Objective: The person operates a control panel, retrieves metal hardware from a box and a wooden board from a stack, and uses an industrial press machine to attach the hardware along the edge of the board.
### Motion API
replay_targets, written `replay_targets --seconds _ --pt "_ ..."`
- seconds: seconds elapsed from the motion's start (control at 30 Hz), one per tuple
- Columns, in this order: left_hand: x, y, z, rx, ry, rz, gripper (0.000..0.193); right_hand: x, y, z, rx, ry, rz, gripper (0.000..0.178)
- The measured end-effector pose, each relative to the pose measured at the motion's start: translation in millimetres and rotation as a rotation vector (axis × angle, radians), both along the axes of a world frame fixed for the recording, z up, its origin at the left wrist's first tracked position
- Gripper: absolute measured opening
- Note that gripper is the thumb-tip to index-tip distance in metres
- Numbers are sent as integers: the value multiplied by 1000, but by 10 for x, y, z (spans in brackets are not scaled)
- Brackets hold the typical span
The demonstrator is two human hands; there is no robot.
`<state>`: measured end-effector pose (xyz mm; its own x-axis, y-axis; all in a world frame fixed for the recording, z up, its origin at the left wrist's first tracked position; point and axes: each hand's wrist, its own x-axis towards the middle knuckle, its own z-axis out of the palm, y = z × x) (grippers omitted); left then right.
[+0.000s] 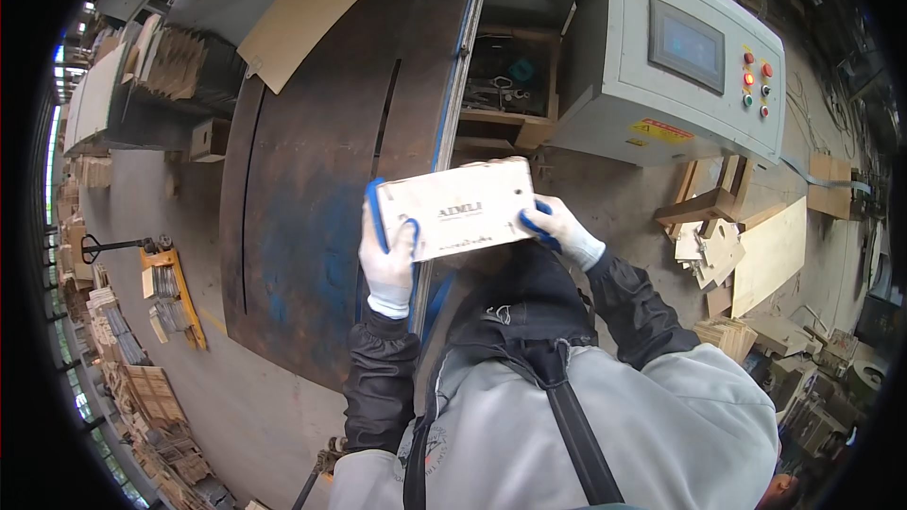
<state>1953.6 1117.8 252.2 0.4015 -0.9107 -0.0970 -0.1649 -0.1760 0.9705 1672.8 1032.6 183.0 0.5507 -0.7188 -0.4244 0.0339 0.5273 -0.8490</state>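
A pale rectangular wooden board point(460, 209) with dark print and small holes near its ends is held up in front of my body, tilted slightly. At its left end my left hand point(387, 250), in a white glove with blue on the fingers, is closed on the edge. My right hand point(563, 229), gloved alike, grips the opposite end. Whether it is one board or several stacked together, I cannot tell. Beneath and to the left lies a dark, worn metal machine table point(312, 217) with long slots.
A large thin sheet with clips point(307, 24) lies on the table's far part. At the far right stands a grey control cabinet point(680, 57) with screen and buttons. Tools fill a wooden drawer point(505, 80). Wood offcuts point(709, 250) lie right; a yellow pallet truck point(179, 297) stands left.
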Motion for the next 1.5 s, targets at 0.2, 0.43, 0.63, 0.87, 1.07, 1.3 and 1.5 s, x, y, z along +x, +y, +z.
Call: replay_targets --seconds 0.2,0.43,0.63,0.87,1.07,1.3,1.5 --pt "136 -526 95 -125 -995 -199 74 -668 75 -806 190 -10 -476 45" --pt "453 -233 -266 180 -1265 -145 66 -145 -1473 -1680 125 345 -538 47" --pt "400 -356 -182 215 -1182 -106 69 210 -2396 -2699 67 445 -423 57" --pt "450 -185 -83 269 -1134 -69 71 448 -2478 -2713 -349 979 -270 73" --pt "465 -289 -152 179 -1061 -62 68 303 -2817 -3363 118 690 -174 54" --pt "467 -283 -183 154 -1026 -60 66 495 -2801 -3214 -219 1042 -192 30" --pt "527 381 -95 80 -975 -99 55 576 -1815 -2349 287 -77 -564 16"
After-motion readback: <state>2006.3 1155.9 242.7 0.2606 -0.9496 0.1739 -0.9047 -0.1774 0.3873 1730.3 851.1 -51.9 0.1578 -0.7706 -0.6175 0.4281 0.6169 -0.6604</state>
